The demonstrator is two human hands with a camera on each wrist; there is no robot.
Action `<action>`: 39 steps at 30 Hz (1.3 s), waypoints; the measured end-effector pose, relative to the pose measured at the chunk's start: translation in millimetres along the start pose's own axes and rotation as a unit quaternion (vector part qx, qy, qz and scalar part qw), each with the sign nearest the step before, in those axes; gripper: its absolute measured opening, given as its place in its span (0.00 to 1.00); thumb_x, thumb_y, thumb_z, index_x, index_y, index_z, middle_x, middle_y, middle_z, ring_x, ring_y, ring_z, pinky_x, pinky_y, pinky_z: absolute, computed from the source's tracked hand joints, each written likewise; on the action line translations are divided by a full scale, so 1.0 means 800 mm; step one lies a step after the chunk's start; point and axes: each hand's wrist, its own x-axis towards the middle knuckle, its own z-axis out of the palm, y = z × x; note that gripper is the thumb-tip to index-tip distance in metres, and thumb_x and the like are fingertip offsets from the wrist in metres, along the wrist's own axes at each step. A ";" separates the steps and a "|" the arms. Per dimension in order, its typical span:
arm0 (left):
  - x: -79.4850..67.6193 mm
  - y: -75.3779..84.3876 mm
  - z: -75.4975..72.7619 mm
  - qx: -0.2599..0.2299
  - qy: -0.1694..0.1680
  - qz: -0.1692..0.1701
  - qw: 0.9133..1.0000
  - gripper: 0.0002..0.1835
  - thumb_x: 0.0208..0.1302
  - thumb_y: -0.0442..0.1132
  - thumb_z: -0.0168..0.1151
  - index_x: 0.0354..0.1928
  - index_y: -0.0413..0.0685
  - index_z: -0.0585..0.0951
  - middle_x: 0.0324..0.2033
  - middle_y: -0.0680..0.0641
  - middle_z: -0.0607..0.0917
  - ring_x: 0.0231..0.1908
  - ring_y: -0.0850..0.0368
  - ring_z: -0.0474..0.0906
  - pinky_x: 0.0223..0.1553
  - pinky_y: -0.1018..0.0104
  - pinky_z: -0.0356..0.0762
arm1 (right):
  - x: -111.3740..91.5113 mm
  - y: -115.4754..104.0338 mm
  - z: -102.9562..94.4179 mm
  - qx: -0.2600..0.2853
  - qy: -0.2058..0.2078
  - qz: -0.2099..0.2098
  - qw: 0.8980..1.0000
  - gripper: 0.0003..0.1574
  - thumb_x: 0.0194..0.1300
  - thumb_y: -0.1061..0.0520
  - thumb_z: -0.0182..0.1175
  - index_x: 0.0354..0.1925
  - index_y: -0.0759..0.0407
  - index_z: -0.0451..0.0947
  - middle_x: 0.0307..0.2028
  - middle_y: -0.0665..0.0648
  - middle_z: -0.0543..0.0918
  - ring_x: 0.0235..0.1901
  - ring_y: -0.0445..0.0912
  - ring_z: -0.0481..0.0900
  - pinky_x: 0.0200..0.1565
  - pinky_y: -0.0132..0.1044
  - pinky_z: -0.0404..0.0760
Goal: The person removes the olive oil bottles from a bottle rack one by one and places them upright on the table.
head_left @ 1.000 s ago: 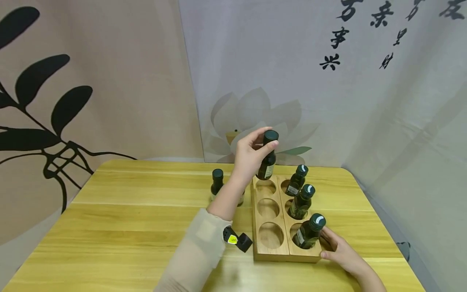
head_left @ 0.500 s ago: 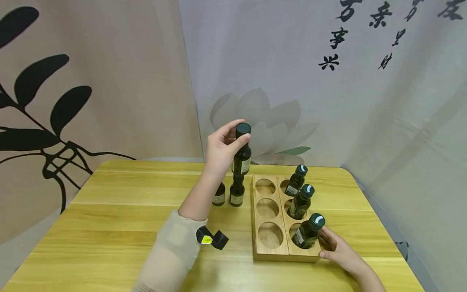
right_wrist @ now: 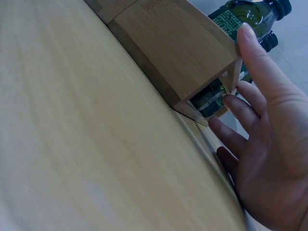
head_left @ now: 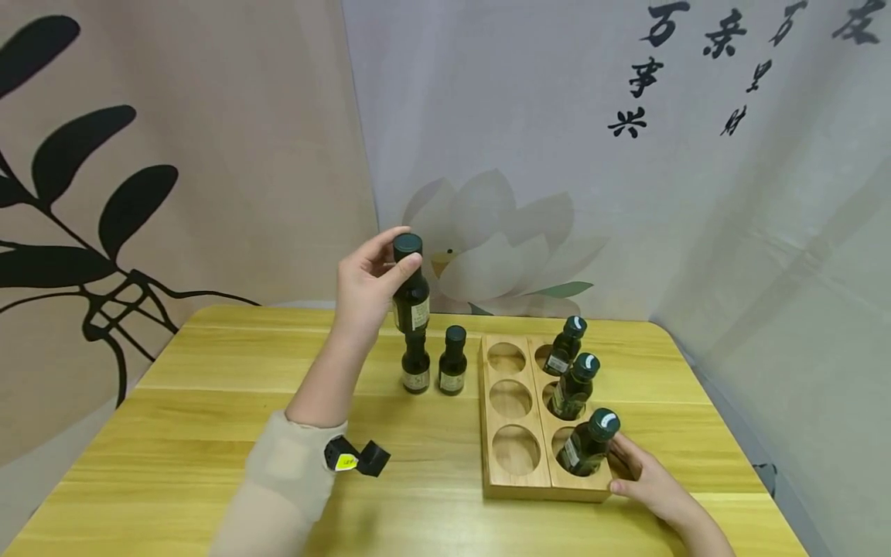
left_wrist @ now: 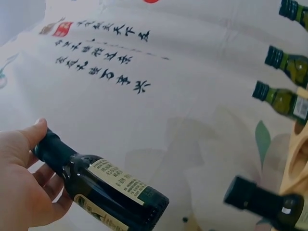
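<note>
My left hand (head_left: 363, 290) pinches a dark glass bottle (head_left: 412, 300) by its capped neck, keeping it upright over the table's back half. In the left wrist view its cream label (left_wrist: 118, 180) carries printed text. Below it, in the head view, the held bottle overlaps the top of a similar standing bottle (head_left: 415, 370); another dark bottle (head_left: 452, 367) stands just to the right. My right hand (head_left: 650, 481) holds the front right corner of the wooden rack (head_left: 518, 490). In the right wrist view the thumb lies at the corner edge and the fingers (right_wrist: 231, 137) bend against the open side.
Three green bottles, front (head_left: 588, 447), middle (head_left: 574, 391) and back (head_left: 565, 348), lean in the rack's right-hand row. The left-hand row shows three round holes, one of them a front hole (head_left: 517, 450). A printed cloth (head_left: 487, 116) hangs behind the wooden table (head_left: 209, 433).
My left hand has carried the dark bottle leftward from over the rack's back left hole to above the standing bottles. My right hand has stayed at the rack's corner.
</note>
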 end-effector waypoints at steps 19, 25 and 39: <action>-0.007 -0.017 -0.072 0.019 0.066 -0.048 0.996 0.20 0.58 0.35 0.69 0.55 0.48 0.82 0.42 0.48 0.83 0.42 0.52 0.79 0.45 0.66 0.78 | -0.002 0.003 -0.001 0.007 0.000 -0.005 1.000 0.49 0.66 0.60 0.62 0.67 0.83 0.43 0.68 0.60 0.60 0.60 0.28 0.61 0.58 0.22 0.59; -0.017 -0.038 -0.082 0.035 0.059 -0.076 0.995 0.22 0.58 0.38 0.69 0.56 0.49 0.81 0.42 0.48 0.83 0.42 0.53 0.80 0.45 0.67 0.78 | 0.000 0.004 0.000 0.015 -0.007 -0.021 1.000 0.49 0.65 0.61 0.62 0.67 0.83 0.43 0.63 0.31 0.63 0.61 0.28 0.61 0.58 0.22 0.58; -0.045 -0.102 -0.084 0.039 0.048 -0.099 0.993 0.22 0.60 0.35 0.68 0.57 0.43 0.79 0.41 0.48 0.82 0.40 0.56 0.81 0.44 0.68 0.79 | -0.001 0.005 0.000 0.012 0.000 -0.007 1.000 0.50 0.65 0.58 0.63 0.68 0.82 0.44 0.62 0.31 0.64 0.60 0.28 0.61 0.58 0.22 0.58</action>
